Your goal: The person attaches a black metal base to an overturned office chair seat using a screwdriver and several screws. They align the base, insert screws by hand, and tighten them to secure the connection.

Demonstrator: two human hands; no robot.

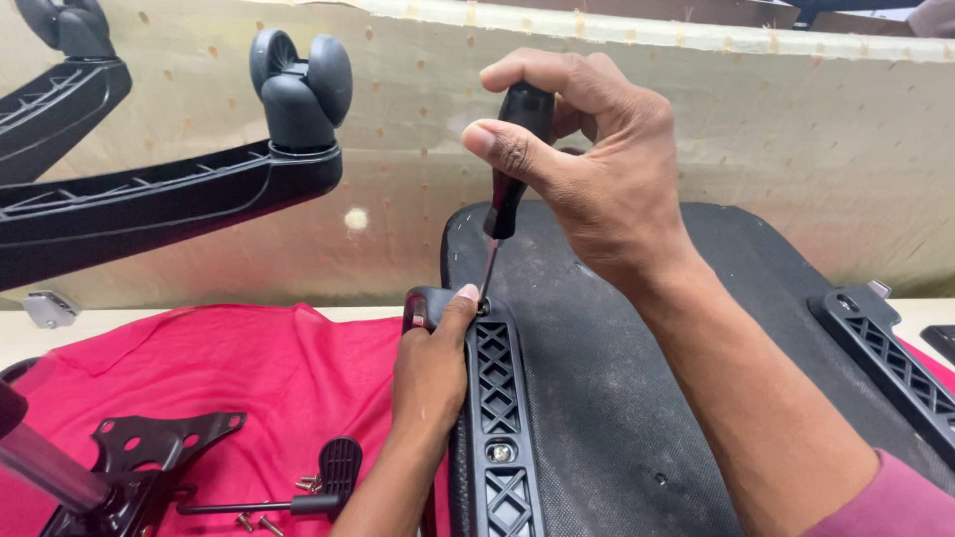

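A: What was seen at the far left of the table?

B: A ribbed black chair base arm (139, 204) was seen reaching across the upper left, with a twin-wheel caster (300, 89) pointing upward at its end; part of a 2nd arm was seen in the top left corner. Below, a red cloth (249, 378) was spread over the left part of the table, probably so that parts would not be scratched. A black metal bracket plate (159, 443) and a lever with a ribbed paddle (336, 467) were laid on it near the bottom edge, with a few loose screws (254, 521) kept beside them.

A: And the hands?

B: The left hand (430, 373) was closed around the upper end of a black latticed armrest bracket (497, 398), the thumb pressed just beside the screw hole, apparently to steady the part and guide the tip. The bracket was lying along the left edge of the upturned black seat pan (617, 398), with 1 fitted screw (500, 452) visible lower down.

A: The right hand?

B: The right hand (607, 179) was wrapped tightly around the black handle of a screwdriver (507, 189), held steeply with its shaft brought down into the top hole of the bracket. A 2nd latticed bracket (885, 358) was seen along the right edge of the seat pan.
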